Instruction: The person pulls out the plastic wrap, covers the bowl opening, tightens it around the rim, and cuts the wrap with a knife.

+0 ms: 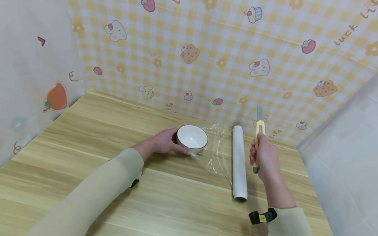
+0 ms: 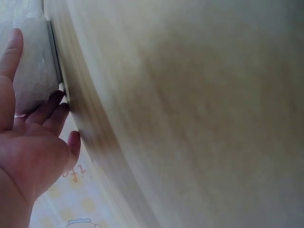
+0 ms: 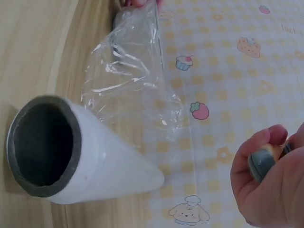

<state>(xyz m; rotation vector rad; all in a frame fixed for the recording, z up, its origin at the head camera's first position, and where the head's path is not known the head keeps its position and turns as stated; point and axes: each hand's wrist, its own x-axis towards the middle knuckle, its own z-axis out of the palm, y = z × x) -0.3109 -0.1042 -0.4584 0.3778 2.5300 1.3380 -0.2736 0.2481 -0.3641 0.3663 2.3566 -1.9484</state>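
A white bowl with a dark rim stands upright on the table. My left hand holds it from the left, thumb at the front and fingers around the far side. In the left wrist view, fingers curl beside the bowl. My right hand grips a yellow utility knife, its blade extended and pointing up and away. Clear plastic wrap stretches between the bowl and a white roll. To the right of the roll, my right hand is raised above the table.
The roll's hollow core faces the right wrist camera. A yellow checked cloth hangs along the table's back edge. White cloths close off both sides. The wooden table extends toward me.
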